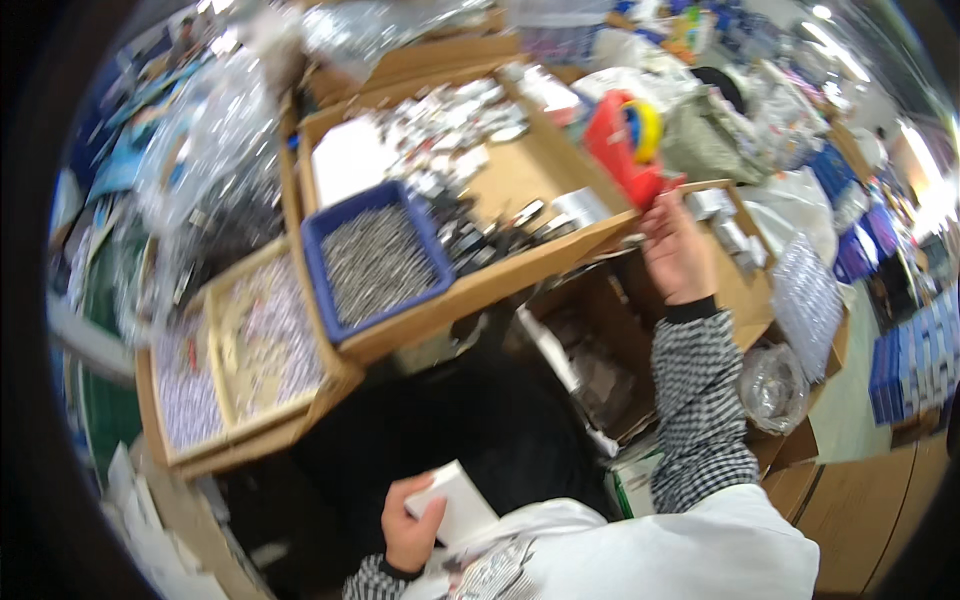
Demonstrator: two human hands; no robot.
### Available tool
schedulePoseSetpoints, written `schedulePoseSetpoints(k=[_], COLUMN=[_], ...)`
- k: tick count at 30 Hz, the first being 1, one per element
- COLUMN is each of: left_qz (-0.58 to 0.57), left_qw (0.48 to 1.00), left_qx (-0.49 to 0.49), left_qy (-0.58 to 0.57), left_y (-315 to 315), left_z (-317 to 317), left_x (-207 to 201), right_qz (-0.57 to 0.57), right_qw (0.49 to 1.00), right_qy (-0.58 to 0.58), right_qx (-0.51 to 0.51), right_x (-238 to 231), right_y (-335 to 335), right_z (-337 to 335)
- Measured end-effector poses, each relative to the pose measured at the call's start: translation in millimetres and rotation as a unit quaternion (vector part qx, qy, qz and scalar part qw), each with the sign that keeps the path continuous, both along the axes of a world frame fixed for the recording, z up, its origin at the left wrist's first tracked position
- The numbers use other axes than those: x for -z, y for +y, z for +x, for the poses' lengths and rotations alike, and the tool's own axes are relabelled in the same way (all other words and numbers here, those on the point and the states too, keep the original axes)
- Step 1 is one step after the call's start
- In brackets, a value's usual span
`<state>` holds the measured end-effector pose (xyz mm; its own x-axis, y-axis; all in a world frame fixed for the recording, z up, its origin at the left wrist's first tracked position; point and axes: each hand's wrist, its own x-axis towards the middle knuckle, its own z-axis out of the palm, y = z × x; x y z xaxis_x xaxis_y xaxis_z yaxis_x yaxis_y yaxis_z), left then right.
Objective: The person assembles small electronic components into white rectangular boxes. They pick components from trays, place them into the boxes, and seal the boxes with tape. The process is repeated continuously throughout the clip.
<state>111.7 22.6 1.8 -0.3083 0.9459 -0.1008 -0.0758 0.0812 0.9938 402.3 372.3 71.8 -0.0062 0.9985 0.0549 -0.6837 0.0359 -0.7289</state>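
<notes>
Low in front of my body, my left hand (409,527) grips a small white box (455,503), thumb on its near face and fingers behind it. My right arm reaches out to the right, over the edge of a large cardboard tray. There my right hand (680,252) has its fingertips curled together at the lower end of a red tape dispenser (612,145), which carries a yellow roll (647,130). Whether a strip of tape is between those fingertips is too small to make out.
The cardboard tray (480,290) holds a blue bin (437,243) of small metal parts and loose pieces. Left of it sits a divided tray (222,365) of small light parts. An open carton (640,335) stands below my right hand. Bubble wrap (806,295) lies at right.
</notes>
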Motion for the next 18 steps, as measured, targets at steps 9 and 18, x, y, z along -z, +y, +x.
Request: schedulePoseSetpoints(k=[9, 18], left_qz=[0.010, -0.008], left_qw=[0.998, 0.997], left_qx=[-0.036, -0.004], left_qy=[-0.046, 0.078], left_y=[-5.2, -4.5], left_z=[0.2, 5.7], left_x=[1.5, -6.5], right_qz=[-0.007, -0.261], right_qw=[0.997, 0.860], right_qy=[-0.082, -0.135], right_qx=[0.003, -0.418], right_x=[21.0, 36.2], right_y=[-67.1, -228.8], right_z=[-27.2, -122.0])
